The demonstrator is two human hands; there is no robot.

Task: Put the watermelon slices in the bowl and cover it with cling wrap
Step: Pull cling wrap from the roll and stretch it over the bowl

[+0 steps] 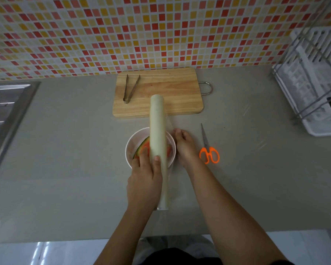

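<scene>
A white bowl (pixel 134 139) stands on the grey counter in the middle and holds watermelon slices (pixel 142 147) with green rind. A long cream roll of cling wrap (pixel 157 131) lies lengthwise over the bowl. My left hand (pixel 143 180) grips the roll's near half, thumb on top. At the bowl's right rim my right hand (pixel 184 146) pinches the clear film's loose edge (pixel 170 124), pulled a short way off the roll. Much of the bowl's inside is hidden by the roll.
A wooden cutting board (pixel 170 92) with wooden tongs (pixel 130 88) on it lies behind the bowl. Orange-handled scissors (pixel 208 150) rest to the right of my right hand. A sink (pixel 6 111) is at the left, a dish rack (pixel 313 83) at the far right.
</scene>
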